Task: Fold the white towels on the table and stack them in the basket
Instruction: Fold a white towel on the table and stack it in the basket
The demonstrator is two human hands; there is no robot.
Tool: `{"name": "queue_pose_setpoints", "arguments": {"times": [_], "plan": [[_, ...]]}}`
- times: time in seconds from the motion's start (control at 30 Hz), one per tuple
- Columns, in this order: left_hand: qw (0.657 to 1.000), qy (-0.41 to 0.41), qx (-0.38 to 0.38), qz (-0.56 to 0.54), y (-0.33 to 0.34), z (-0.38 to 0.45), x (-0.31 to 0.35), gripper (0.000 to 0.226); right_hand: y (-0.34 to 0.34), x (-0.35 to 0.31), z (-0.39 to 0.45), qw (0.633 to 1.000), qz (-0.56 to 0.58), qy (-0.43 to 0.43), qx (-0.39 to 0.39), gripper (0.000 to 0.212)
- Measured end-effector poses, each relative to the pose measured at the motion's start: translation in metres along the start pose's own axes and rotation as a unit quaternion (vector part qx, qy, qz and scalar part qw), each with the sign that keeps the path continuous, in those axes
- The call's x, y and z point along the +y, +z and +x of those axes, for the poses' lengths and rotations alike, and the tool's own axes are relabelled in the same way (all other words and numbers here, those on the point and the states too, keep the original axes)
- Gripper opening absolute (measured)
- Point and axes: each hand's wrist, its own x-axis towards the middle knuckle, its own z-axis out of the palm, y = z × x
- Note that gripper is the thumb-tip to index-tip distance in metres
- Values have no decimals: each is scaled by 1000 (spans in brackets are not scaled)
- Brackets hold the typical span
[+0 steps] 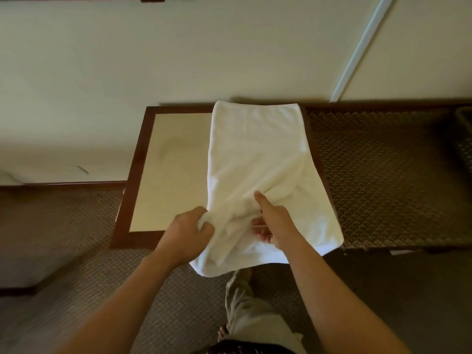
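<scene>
A white towel (258, 154) lies lengthwise over the right half of a small table (168, 175) with a cream top and dark wood frame. Its near end hangs over the front edge and its right side overhangs the table's right edge. My left hand (189, 233) is closed on the towel's near left corner. My right hand (270, 221) grips the bunched cloth near the middle of the near end, thumb on top and fingers underneath. A dark basket (463, 139) shows only partly at the far right edge.
Patterned brown carpet (383, 175) surrounds the table. A cream wall (178, 60) with a white pipe (357, 52) rises behind it. Low wooden furniture (58, 185) stands to the left. My leg (250, 310) is below the towel.
</scene>
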Motion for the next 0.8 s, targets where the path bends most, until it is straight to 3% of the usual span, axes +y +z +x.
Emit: {"name": "queue_pose_setpoints", "arguments": {"times": [0.13,0.27,0.37,0.47,0.53,0.6,0.67,0.73,0.8], "plan": [[990,141,-17,25,21,-43,60,16,-16,-1,-35,999,-12,-15,-46,43],[971,229,-45,45,51,-75,100,8,-47,12,-65,997,-57,-44,-33,16],[962,263,-68,28,73,-95,117,21,-86,28,-80,991,22,-131,-27,27],[948,270,-168,-10,85,-101,115,36,-117,46,-90,979,87,-181,34,20],[943,214,-243,-74,92,-97,97,28,-133,65,-82,975,66,-171,127,22],[951,98,-246,-162,105,-88,64,24,-146,89,-57,978,41,-137,153,22],[952,-66,-179,-239,116,-80,28,21,-149,105,-37,982,-4,-111,150,19],[946,-203,-67,-245,123,-67,-3,17,-145,109,-24,983,-45,-118,131,17],[913,-291,20,-286,129,-48,-23,24,-141,107,-14,980,-61,-154,111,5]]}}
